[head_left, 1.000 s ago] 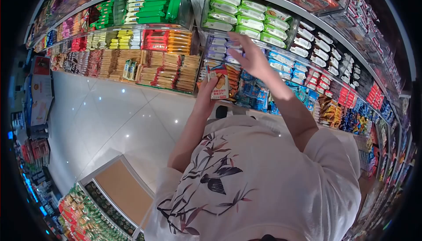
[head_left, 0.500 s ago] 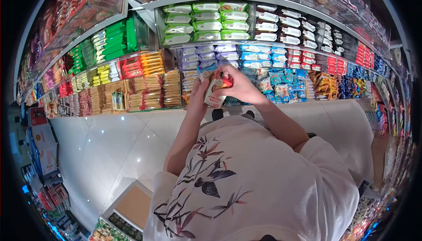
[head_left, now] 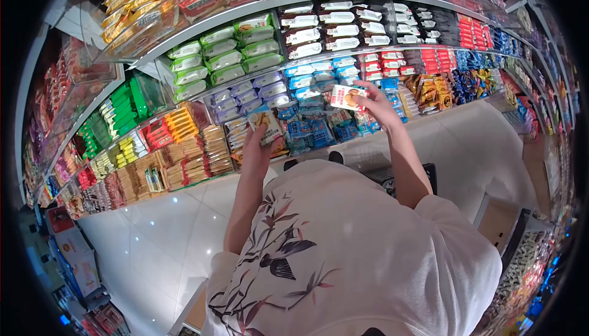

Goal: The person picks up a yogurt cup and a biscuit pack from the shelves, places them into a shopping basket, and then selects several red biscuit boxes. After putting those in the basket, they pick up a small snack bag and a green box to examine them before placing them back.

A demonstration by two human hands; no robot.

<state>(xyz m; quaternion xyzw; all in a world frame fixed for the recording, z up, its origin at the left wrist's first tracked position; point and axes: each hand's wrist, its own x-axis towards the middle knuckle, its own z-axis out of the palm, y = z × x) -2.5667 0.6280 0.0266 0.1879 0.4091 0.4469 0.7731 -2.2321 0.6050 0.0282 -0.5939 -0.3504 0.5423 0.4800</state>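
My left hand (head_left: 254, 151) is closed on a blue and white snack packet (head_left: 265, 118), its thumb lying across the front. The packet is held just above the lower shelf trays. Farther right, my right hand (head_left: 381, 108) grips a white and red snack packet (head_left: 347, 97) with a round food picture on it. Under that packet are blue snack packets (head_left: 319, 130) in a tray. Purple packs (head_left: 245, 95) stand behind the left packet. The fingers behind both packets are partly hidden.
Green packs (head_left: 224, 48) and dark-and-white packs (head_left: 337, 29) fill the upper tier. Clear dividers and a curved shelf edge (head_left: 257, 11) run above. Brown stick-like snacks (head_left: 178, 158) sit at lower left. A tiled floor (head_left: 165, 225) lies below, with an open box (head_left: 500, 219) at right.
My hands have moved apart, the left one to the left and down, the right one to the right. The packets, held together before, are now separate. The view has turned to the right.
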